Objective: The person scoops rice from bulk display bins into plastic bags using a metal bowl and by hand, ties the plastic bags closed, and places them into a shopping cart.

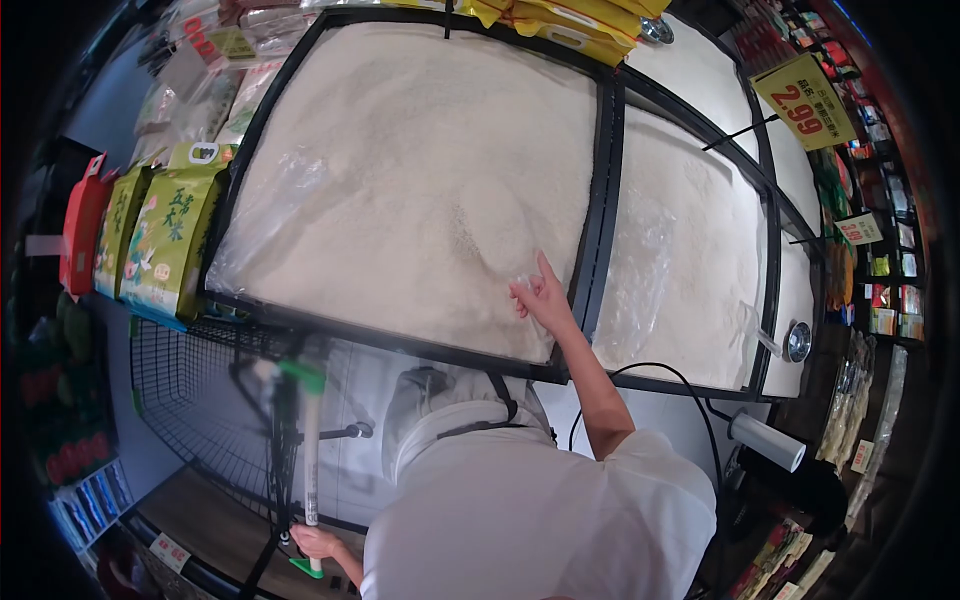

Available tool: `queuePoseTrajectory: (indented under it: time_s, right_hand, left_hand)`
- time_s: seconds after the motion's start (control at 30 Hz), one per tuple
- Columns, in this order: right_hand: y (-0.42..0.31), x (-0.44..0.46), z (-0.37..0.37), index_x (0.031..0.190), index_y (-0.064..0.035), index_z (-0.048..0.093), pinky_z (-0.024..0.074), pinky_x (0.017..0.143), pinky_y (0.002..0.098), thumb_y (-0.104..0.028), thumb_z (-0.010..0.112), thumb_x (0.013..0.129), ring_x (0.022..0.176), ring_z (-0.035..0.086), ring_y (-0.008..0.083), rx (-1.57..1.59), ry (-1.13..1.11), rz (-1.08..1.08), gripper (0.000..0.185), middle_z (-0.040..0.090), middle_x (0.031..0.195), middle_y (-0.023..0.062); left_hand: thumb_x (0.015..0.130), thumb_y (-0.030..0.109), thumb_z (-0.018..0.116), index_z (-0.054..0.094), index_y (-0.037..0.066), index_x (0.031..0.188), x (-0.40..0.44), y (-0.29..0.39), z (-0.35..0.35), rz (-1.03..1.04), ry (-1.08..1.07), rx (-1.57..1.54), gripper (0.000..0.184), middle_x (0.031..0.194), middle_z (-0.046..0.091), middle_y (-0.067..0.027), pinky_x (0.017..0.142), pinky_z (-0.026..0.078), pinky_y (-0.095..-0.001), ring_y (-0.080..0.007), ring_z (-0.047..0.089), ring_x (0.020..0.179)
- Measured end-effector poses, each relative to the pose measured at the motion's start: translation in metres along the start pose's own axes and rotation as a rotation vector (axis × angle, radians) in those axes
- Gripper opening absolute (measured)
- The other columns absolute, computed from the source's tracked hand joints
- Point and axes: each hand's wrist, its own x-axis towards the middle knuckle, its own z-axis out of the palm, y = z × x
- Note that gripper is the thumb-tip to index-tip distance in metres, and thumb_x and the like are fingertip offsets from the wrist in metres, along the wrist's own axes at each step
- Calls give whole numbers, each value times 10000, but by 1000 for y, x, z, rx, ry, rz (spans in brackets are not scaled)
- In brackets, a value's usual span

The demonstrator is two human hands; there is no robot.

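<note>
Over the front right part of a large black-framed bin (590,200) of white rice (400,130) is my right hand (541,300). Its index finger is stretched out and the other fingers are curled together. Something clear and thin shows faintly at the curled fingertips, beside a shallow hollow in the rice; I cannot make out what it is. Low on the left, my left hand (316,541) is wrapped round the near end of the pale cart handle (312,450), which has green end pieces. A crumpled clear plastic sheet (270,215) lies on the bin's left side.
A wire shopping cart (200,400) stands at the left, against the bin. Green rice bags (175,235) stand beyond it. More rice bins (690,230) adjoin on the right, with a price sign (805,100), a metal bowl (797,341) and a white roll (768,441).
</note>
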Motion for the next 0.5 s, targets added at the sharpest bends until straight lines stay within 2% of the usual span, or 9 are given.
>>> queuePoseTrajectory:
  time_s: [0.23, 0.33, 0.43, 0.5]
  right_hand:
    - [-22, 3, 4, 1553, -92, -39, 501, 521, 251, -68, 653, 915, 579, 548, 93, -108, 17, -53, 941, 583, 769, 52]
    - [-30, 1, 6, 1563, -116, 6, 500, 532, 247, -75, 674, 898, 581, 509, 72, -222, 57, -80, 943, 450, 699, -9]
    - [-29, 3, 3, 1568, -157, 52, 495, 540, 270, -142, 708, 862, 544, 530, 106, -384, 112, -117, 964, 511, 651, 20]
    - [-34, 3, 3, 1569, -161, 54, 488, 543, 276, -163, 708, 858, 542, 513, 107, -420, 125, -121, 966, 484, 637, 18]
  left_hand:
    - [943, 213, 390, 528, -2, 757, 1, 10, -4, -51, -9, -16, 316, 787, 549, -196, 620, 366, -517, -442, 527, 723]
    - [939, 207, 387, 528, 2, 749, 2, 8, -3, -27, -15, -32, 314, 787, 551, -192, 623, 363, -517, -442, 524, 721]
    - [944, 212, 380, 523, 1, 747, 1, 11, -5, -34, -23, -23, 322, 791, 553, -193, 628, 364, -518, -443, 522, 723]
    - [947, 213, 378, 533, 0, 757, 2, 14, -7, -68, -35, -6, 325, 802, 563, -194, 631, 367, -519, -443, 527, 729]
